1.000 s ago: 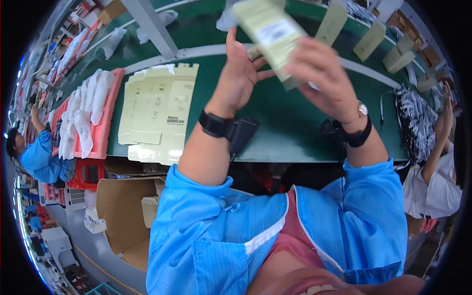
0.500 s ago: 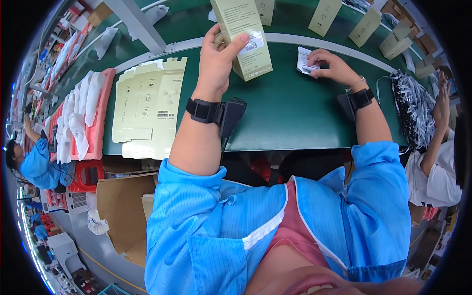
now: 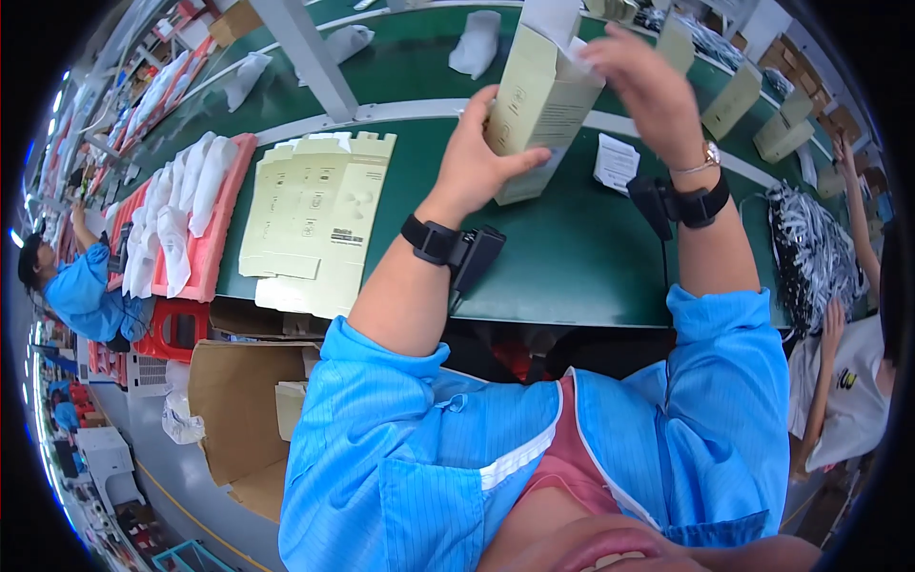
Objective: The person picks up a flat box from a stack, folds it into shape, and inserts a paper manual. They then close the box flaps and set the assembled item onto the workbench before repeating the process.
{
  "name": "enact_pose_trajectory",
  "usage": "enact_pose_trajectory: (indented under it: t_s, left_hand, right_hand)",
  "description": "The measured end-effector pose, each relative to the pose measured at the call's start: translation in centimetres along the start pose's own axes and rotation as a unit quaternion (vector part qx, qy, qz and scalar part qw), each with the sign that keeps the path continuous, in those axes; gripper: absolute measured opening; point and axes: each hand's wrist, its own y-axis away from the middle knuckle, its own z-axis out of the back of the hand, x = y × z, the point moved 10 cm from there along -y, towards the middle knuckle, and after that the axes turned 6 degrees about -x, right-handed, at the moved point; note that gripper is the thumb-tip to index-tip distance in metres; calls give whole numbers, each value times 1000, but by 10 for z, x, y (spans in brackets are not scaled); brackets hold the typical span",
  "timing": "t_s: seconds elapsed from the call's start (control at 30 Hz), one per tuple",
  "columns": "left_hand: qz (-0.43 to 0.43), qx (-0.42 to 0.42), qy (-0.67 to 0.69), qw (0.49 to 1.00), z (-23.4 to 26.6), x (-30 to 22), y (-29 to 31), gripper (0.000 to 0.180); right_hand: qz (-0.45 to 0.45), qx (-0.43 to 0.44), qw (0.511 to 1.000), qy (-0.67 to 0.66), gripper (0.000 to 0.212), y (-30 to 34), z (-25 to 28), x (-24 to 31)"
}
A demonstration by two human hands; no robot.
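A tall pale green carton (image 3: 551, 119) leans over the table in front of me, its top flaps raised. My left hand (image 3: 486, 153) wraps round its lower part, thumb across the front side. At the carton's upper right edge is my right hand (image 3: 653, 95), fingers bent toward the opening beside a white flap or paper. Motion smears those fingertips, and whether they hold anything is unclear. Below my right hand, a small stack of folded white leaflets (image 3: 617, 162) lies on the green table (image 3: 572, 257).
Flattened pale green cartons (image 3: 315, 219) lie to the left, beside a pink tray (image 3: 221, 210) of white-wrapped items. Standing cartons (image 3: 732, 103) line the far right, past a metal rail. Silvery shredded strips (image 3: 815, 248) hang at right, near a co-worker (image 3: 843, 381). A metal post (image 3: 305, 57) rises at far left.
My right hand has left the leaflet stack and moved up to the carton's top. My left hand has turned the carton and shifted it right and down, so its open top now shows.
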Motion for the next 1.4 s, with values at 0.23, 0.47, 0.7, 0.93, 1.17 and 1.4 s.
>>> enact_pose_trajectory:
  t_s: [0.23, 0.47, 0.7, 0.93, 1.17, 1.4]
  left_hand:
    - [-76, -107, -225, 965, 19, -28, 2, 79]
    - [-90, -250, -198, 943, 53, -38, 8, 78]
    - [-92, -284, -205, 932, 59, -39, 13, 78]
    - [-274, -309, -307, 857, 46, -73, 28, 66]
    - [-210, -204, -304, 907, 25, -45, 15, 40]
    - [-236, -190, -319, 898, 21, -51, 19, 18]
  right_hand:
    - [-4, 189, 981, 34, 26, -7, -75, 4]
    - [-160, 287, 942, -69, 28, -19, -115, -15]
    - [-97, 249, 954, -139, 28, -33, -133, 6]
    - [-43, 64, 996, -46, 28, -63, -155, -53]
    - [-62, 92, 992, 62, 29, -11, -229, -134]
    - [-58, -76, 994, 49, 27, -24, -186, -101]
